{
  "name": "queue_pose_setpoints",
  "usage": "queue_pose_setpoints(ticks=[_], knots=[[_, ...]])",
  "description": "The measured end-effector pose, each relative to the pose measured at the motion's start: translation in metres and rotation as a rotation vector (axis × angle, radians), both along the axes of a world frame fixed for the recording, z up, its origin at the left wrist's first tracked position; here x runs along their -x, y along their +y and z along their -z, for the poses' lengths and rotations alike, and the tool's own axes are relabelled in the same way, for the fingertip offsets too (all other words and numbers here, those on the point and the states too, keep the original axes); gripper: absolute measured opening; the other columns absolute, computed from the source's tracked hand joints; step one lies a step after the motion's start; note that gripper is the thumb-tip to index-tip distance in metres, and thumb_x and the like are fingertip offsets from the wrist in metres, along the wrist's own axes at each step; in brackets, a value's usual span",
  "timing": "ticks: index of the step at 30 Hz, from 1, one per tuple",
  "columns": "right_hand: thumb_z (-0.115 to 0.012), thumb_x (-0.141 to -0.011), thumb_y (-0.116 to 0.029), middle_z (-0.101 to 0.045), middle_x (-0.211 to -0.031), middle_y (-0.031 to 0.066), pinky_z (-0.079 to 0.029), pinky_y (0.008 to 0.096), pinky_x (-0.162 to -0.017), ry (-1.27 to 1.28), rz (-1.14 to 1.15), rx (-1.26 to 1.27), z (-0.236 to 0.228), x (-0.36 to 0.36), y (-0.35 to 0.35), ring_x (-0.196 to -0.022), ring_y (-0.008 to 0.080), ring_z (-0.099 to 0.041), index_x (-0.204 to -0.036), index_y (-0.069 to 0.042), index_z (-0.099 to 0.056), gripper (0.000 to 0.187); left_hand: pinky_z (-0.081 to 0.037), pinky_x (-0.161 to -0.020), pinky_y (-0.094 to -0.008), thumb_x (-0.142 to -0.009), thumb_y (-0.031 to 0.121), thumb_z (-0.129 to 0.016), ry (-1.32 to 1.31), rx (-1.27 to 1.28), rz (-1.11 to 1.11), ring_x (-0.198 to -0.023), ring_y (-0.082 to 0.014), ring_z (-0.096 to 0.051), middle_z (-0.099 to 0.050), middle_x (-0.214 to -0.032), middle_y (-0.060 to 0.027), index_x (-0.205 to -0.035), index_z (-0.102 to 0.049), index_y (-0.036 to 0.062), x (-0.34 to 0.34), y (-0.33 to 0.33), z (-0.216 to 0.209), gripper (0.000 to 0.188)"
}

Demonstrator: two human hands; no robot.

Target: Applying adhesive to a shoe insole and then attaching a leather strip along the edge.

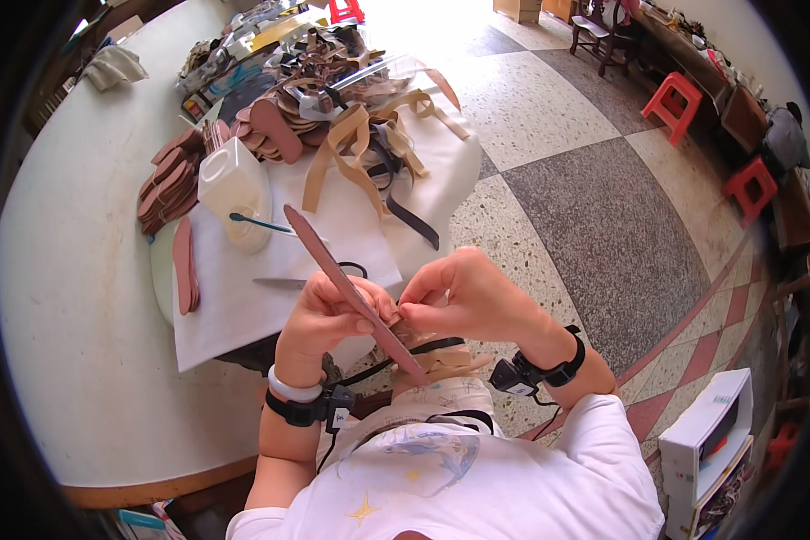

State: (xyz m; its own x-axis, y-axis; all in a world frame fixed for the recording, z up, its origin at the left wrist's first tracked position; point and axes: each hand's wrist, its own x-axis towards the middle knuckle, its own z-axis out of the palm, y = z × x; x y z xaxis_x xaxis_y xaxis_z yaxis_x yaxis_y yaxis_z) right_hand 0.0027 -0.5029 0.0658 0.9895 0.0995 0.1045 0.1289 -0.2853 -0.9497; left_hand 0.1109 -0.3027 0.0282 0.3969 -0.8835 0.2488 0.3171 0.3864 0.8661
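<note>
Both hands working a long brown leather insole, held off the table's near edge.
The left hand (319, 317) curls around the long brown leather insole (351, 292); the right hand (463, 295) pinches its edge. Behind, on white paper (243, 306), lie steel scissors (283, 283) and a translucent plastic jug (232, 184).

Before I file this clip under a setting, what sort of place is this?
Probably a small shoe or sandal workshop. Both hands, left hand and right hand, hold a brown insole; stacks of cut soles and a heap of tan straps cover the white table, beside a glue jug.
</note>
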Motion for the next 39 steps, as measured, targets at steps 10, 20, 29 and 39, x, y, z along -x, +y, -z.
queue_pose_setpoints(ticks=[10,20,29,39], knots=[[-0.067,-0.071,-0.013,-0.064,-0.061,0.0154,-0.052,0.0292,-0.055,-0.154,0.215,0.088,0.009,0.002,0.007,-0.054,0.0221,-0.065,-0.073,0.003,-0.069,0.017,-0.049,-0.081,-0.0382,-0.077,0.003,-0.074,-0.067,-0.084,-0.093,-0.082,-0.024,-0.062,-0.066,-0.088,-0.0149,-0.087,-0.069,-0.0006,0.004,-0.002,0.001,0.012],[-0.07,-0.077,-0.009,-0.069,-0.07,0.0069,-0.049,0.0226,-0.058,0.063,0.044,-0.069,0.01,0.0,-0.005,-0.064,0.0094,-0.064,-0.08,0.0,-0.071,0.01,-0.05,-0.084,-0.0369,-0.075,-0.001,-0.074,-0.002,-0.064,-0.05,-0.087,-0.0226,-0.064,-0.068,-0.088,-0.0119,-0.089,-0.07,-0.0038,0.0,0.0,0.001,0.014],[-0.073,-0.073,-0.013,-0.067,-0.078,0.0081,-0.054,0.0294,-0.06,-0.571,0.121,0.547,0.013,-0.005,0.009,-0.065,0.0225,-0.067,-0.083,-0.003,-0.07,0.015,-0.049,-0.086,-0.0344,-0.079,0.001,-0.072,0.07,-0.056,-0.128,-0.092,-0.0216,-0.064,-0.068,-0.095,-0.0114,-0.097,-0.068,-0.0033,0.001,0.002,0.004,0.019],[-0.072,-0.073,-0.013,-0.067,-0.087,0.0056,-0.057,0.0279,-0.062,-0.909,0.05,0.764,0.004,-0.016,0.008,-0.069,0.0186,-0.068,-0.09,-0.004,-0.066,0.02,-0.048,-0.087,-0.0334,-0.087,0.008,-0.065,0.352,0.102,-0.084,-0.095,-0.0206,-0.062,-0.066,-0.098,-0.0105,-0.103,-0.067,-0.0011,0.0,0.001,0.005,0.018]])
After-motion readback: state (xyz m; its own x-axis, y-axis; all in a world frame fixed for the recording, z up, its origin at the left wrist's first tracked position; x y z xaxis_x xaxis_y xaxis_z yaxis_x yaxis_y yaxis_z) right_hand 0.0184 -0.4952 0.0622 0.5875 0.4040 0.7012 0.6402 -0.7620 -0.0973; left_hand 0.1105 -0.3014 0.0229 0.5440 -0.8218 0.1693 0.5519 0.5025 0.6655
